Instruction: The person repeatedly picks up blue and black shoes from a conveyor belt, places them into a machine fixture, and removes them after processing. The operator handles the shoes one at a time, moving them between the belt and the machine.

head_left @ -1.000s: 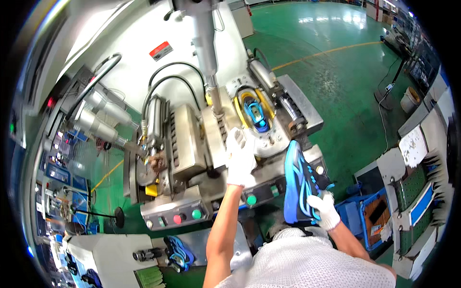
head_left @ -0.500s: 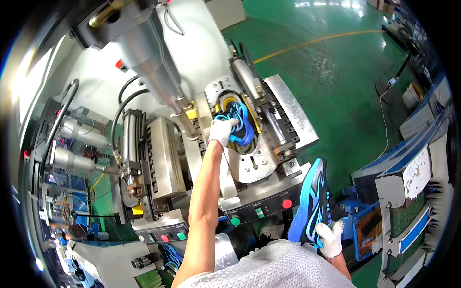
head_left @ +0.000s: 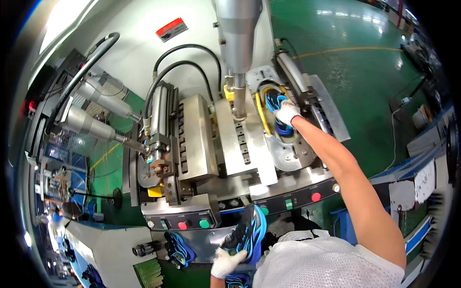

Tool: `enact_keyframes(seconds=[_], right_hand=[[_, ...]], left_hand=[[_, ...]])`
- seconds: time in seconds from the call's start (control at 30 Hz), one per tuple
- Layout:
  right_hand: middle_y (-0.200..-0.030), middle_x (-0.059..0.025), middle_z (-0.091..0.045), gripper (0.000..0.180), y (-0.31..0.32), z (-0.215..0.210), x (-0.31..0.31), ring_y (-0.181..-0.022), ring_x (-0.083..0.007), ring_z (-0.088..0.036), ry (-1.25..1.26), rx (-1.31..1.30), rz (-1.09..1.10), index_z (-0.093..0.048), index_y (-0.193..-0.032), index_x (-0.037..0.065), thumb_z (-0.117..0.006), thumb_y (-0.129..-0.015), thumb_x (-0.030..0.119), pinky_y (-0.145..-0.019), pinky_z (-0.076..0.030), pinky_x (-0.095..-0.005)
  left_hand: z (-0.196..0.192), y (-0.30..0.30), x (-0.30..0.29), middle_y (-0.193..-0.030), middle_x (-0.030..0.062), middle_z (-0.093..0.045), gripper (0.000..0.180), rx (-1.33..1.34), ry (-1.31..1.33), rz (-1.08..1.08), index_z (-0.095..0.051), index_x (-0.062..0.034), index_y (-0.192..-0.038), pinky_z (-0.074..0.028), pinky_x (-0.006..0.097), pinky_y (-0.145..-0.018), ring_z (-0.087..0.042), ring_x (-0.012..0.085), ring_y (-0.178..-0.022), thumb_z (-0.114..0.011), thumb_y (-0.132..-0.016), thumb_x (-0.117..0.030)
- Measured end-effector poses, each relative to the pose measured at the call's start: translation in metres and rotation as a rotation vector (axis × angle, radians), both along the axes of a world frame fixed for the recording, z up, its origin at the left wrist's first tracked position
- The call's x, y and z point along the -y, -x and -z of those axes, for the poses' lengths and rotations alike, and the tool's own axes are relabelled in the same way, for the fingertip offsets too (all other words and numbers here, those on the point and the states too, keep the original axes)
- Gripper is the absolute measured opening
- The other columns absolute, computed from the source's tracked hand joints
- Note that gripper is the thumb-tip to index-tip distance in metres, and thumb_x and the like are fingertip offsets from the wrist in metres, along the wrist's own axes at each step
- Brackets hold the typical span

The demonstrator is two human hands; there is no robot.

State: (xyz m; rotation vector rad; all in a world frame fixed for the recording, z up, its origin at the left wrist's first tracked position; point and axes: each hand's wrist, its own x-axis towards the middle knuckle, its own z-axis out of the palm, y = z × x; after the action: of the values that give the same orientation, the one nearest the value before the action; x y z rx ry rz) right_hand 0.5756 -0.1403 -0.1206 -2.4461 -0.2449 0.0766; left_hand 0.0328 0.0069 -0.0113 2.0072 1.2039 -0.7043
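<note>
Both my hands wear white gloves. My right hand (head_left: 288,113) reaches far into the machine's right station and is closed on a blue and black sports shoe (head_left: 282,128), which sits within the yellow-edged opening of the metal mould (head_left: 293,161). Part of that shoe is covered by the glove. Low in the view, left of my body, my left hand (head_left: 227,264) grips another blue and black sports shoe (head_left: 257,228) near its lower end. This shoe stands on end, its light-blue sole edge facing right.
Several more shoes (head_left: 180,249) lie low at the left by a dark cylindrical object (head_left: 146,248) and a green slatted piece (head_left: 150,272). A vertical press cylinder (head_left: 238,43) hangs left of my right hand. Button panels (head_left: 293,200) line the machine's front edge.
My left hand has left the mould and come down to the lower middle with a shoe. My right hand has moved from the lower right to the shoe in the mould. The view has turned left.
</note>
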Motion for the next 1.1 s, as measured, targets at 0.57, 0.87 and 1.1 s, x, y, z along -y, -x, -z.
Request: enact_keyframes(seconds=[0.57, 0.87, 1.1], right_hand=[[-0.137, -0.0164, -0.06, 0.071, 0.152, -0.03, -0.025, -0.12, -0.0259, -0.062, -0.012, 0.524, -0.328, -0.047, -0.142, -0.007, -0.072, -0.093, 0.036, -0.1, -0.05, -0.0372], [-0.162, -0.0304, -0.022, 0.091, 0.384, 0.089, -0.039, -0.149, -0.0461, -0.025, 0.808, 0.533, -0.895, -0.024, -0.156, -0.007, -0.069, -0.082, 0.022, -0.122, -0.023, -0.0508], [-0.149, -0.0326, -0.042, 0.105, 0.607, 0.054, -0.097, -0.14, -0.0407, -0.044, 0.416, -0.428, -1.185, -0.024, -0.155, -0.008, -0.081, -0.079, 0.036, -0.116, -0.037, -0.042]], left_hand=[[0.289, 0.2, 0.066, -0.117, 0.0205, -0.066, 0.076, 0.419, -0.499, -1.158, -0.045, -0.0001, -0.137, -0.049, 0.044, -0.095, -0.065, 0.0372, -0.108, -0.084, -0.078, -0.028], [0.243, 0.27, 0.071, -0.142, 0.0212, -0.054, 0.076, 0.743, -0.436, -0.906, -0.042, 0.0026, -0.145, -0.043, 0.042, -0.11, -0.055, 0.0328, -0.13, -0.081, -0.084, -0.021], [0.224, 0.318, 0.091, -0.134, 0.0217, -0.056, 0.083, 0.414, -0.482, -1.191, -0.04, 0.0044, -0.141, -0.045, 0.041, -0.106, -0.059, 0.0337, -0.122, -0.086, -0.074, -0.012]])
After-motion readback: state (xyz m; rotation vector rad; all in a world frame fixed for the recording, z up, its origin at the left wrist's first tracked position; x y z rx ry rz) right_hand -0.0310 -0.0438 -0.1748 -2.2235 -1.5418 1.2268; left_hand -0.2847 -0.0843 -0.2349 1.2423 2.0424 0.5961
